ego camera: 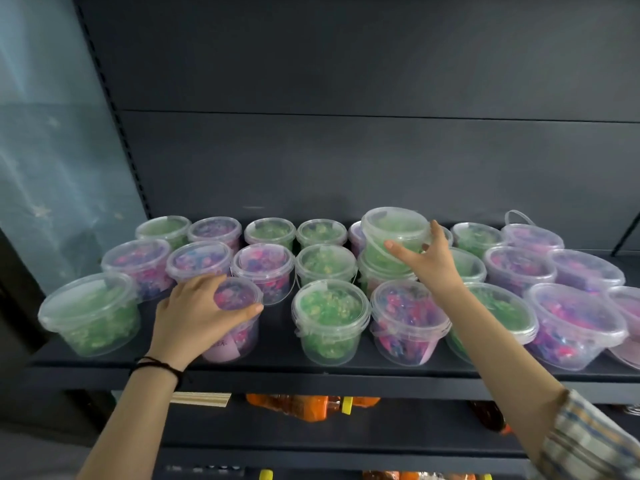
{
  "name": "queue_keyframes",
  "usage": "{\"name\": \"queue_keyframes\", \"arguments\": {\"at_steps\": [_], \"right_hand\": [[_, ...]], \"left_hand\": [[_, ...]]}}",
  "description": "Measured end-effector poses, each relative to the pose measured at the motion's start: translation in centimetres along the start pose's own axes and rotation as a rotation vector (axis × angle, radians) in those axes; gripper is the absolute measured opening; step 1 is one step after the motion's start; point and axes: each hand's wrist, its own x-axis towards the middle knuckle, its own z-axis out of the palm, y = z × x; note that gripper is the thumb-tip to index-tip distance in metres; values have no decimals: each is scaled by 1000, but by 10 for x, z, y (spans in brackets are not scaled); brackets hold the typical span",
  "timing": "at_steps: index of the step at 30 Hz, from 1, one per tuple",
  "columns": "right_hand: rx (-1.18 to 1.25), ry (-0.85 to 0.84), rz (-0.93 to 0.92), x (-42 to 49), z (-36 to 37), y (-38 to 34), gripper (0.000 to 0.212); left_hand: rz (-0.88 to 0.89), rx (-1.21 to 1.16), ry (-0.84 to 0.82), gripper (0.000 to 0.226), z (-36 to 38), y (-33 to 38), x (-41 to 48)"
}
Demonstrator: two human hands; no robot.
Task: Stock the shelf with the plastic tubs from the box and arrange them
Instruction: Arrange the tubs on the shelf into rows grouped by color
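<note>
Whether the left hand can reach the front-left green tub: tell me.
Probably yes: the green tub stands at the shelf edge beside the left hand, nothing before it, though that hand grips a purple tub.

**Left hand** (194,313): covers much of the lid and near wall of a purple tub (242,296). The writing on its pale label (225,344) is too blurred to read.

**Raised green tub** (391,233): held by the right hand (433,261), it hides most of a back-row tub (354,233) behind it.

**Right forearm** (485,327): crosses a front-row green tub (509,310) and conceals its left side.

**Pink tub** (627,306): cut off by the right edge.

**Shelf** (277,370): its front lip hides the upper parts of the orange bottles (304,407) below. Their labels are illegible.
</note>
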Motion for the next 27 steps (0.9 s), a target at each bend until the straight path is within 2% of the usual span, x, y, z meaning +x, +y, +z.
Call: {"name": "queue_keyframes", "arguments": {"at_steps": [3,6,8,12,15,17,20,21,23,26,27], "right_hand": [[-66,15,-7,-18,-6,5,108],[-186,58,-84,-46,-16,7,77],[-263,49,-155,-66,-22,6,69],[-496,-71,-196,-88,-22,14,85],[-584,-87,-261,-92,-15,23,76],[-579,-55,-289,-96,-10,28,70],[-503,22,-309,-104,-9,33,66],[-457,53,-319,-109,-10,34,65],[-349,149,-329,-123,-9,36,69],[-170,332,-271,-148,-1,42,88],[-116,362,-230,-154,2,44,93]], "left_hand": [[-28,-259,14,102,9,-11,-11],[-94,-580,131,110,22,-14,-26],[-133,-711,195,110,31,-13,-35],[-131,-823,291,107,36,-7,-42],[-95,-843,312,96,32,-2,-45],[-85,-852,308,87,31,-4,-48],[-71,-912,291,61,31,-11,-47],[-76,-934,282,61,32,-13,-47],[-95,-963,270,70,37,-18,-45],[-170,-1029,245,106,43,-16,-45],[-189,-1061,243,110,45,-16,-45]]}}
